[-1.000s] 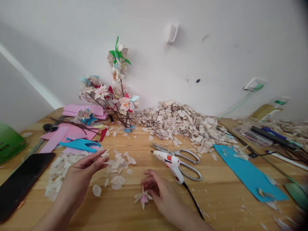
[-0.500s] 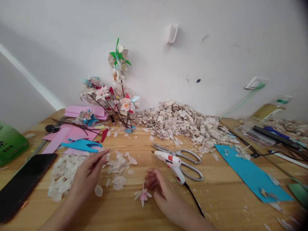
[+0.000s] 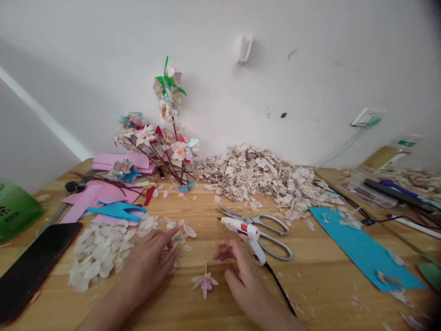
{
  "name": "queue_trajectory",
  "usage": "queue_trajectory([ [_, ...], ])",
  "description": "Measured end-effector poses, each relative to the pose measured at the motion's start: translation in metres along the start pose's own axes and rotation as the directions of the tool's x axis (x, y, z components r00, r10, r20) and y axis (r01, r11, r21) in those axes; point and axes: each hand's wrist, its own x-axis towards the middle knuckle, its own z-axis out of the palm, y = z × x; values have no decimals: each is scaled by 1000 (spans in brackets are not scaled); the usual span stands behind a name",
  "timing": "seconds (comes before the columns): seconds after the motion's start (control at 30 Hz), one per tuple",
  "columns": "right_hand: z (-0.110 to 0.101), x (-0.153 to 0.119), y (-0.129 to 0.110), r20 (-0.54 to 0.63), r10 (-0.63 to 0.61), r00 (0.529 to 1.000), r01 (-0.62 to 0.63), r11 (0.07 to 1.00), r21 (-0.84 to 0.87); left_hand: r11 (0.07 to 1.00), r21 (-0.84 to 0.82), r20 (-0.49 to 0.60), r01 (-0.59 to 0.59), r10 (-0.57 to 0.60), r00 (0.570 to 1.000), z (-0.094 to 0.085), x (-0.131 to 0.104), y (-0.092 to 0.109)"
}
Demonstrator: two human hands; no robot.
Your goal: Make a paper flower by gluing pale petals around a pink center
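Observation:
My left hand (image 3: pixel 146 264) is low over some loose pale petals (image 3: pixel 189 231), thumb and forefinger apart; part of that scatter is hidden beneath it. I see nothing held in it. To its left spreads a wider heap of flat whitish petals (image 3: pixel 94 257). A small pale flower with a pink centre (image 3: pixel 206 282) lies on the wooden table between my hands. My right hand (image 3: pixel 243 278) is just right of the flower, fingers loosely curved and thumb apart, with nothing visible in it. Behind that hand lie a white glue gun (image 3: pixel 243 228) and grey-handled scissors (image 3: pixel 277 250).
A vase of handmade flowers (image 3: pixel 179 151) stands by the wall. Beside it is a large pile of dry petals (image 3: pixel 255 170). Blue sheet (image 3: pixel 358 250) lies right, phone (image 3: pixel 37 271) and pink paper (image 3: pixel 120 161) left. The glue gun's cord (image 3: pixel 280 289) runs toward the front edge.
My left hand has moved right and nearer, from by the blue paper down over the loose petals, its fingertips parting. My right hand has shifted slightly right, away from the flower's stem.

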Motion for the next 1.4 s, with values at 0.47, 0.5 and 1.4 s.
queue_trajectory([
  [0.47,5,0,-10,-112,65,992,-28,951,309,601,-591,217,538,-524,824,6,2,11],
  [0.5,6,2,-12,-109,91,990,-44,926,374,421,-707,292,568,-558,777,7,2,15],
  [1.4,19,5,-27,-39,292,956,-190,713,675,23,-873,447,487,-359,819,21,-14,58],
])
